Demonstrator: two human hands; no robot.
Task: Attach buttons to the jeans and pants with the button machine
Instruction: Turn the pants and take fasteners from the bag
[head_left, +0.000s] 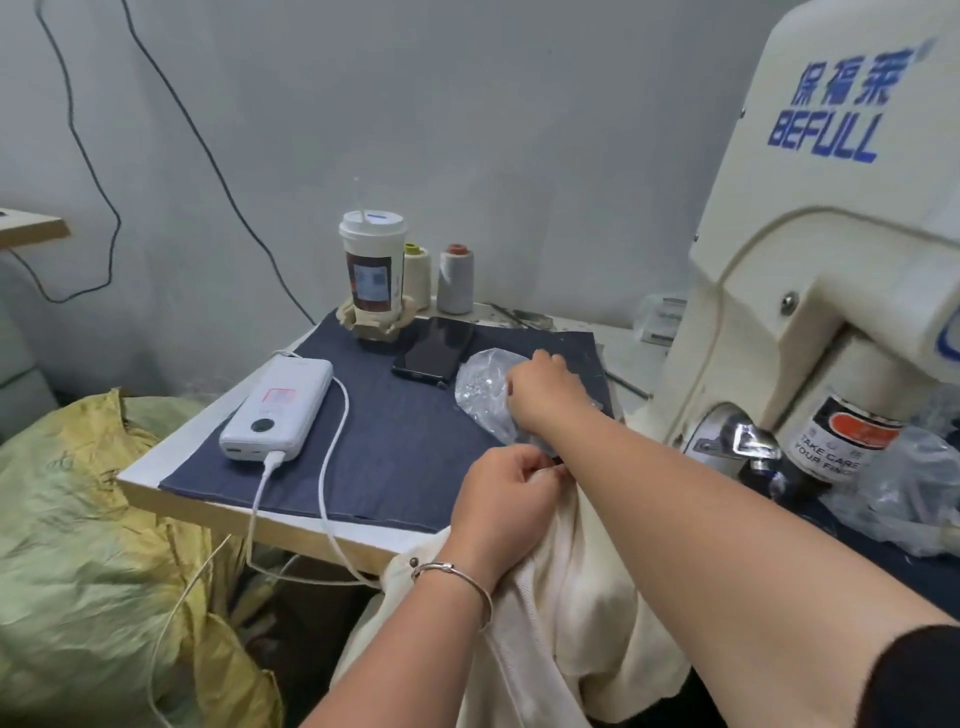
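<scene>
Your right hand (545, 389) is stretched out over the counter (156, 470), its fingers curled down onto the clear bag (480, 389) of buttons; whether they already pinch a button or only the plastic cannot be told, since the knuckles hide the tips. Your left hand (506, 499) sits nearer your body, fingers closed in a pinch on the edge of the cream pants (566, 613), which hang from that pinch down over the counter's front edge into your lap.

The relation that matters is this: the bag lies beyond your left fingers and under your right ones, while the machine (810, 291) stands well off to the right of both hands. Its metal head (743, 441) is just right of your right forearm, at about the same depth as your left fingers. So a button, once picked, has to travel back toward you and rightward, crossing over the pants.

Your left hand is the nearer one to the cloth, your right the nearer one to the buttons; I judge that the cloth edge must slide rightward under your right arm to reach the head. The pinched edge seems to run roughly left to right, though folds hide its true line.

The phone (434, 351) lies just left of the bag, close to your right fingers.
</scene>
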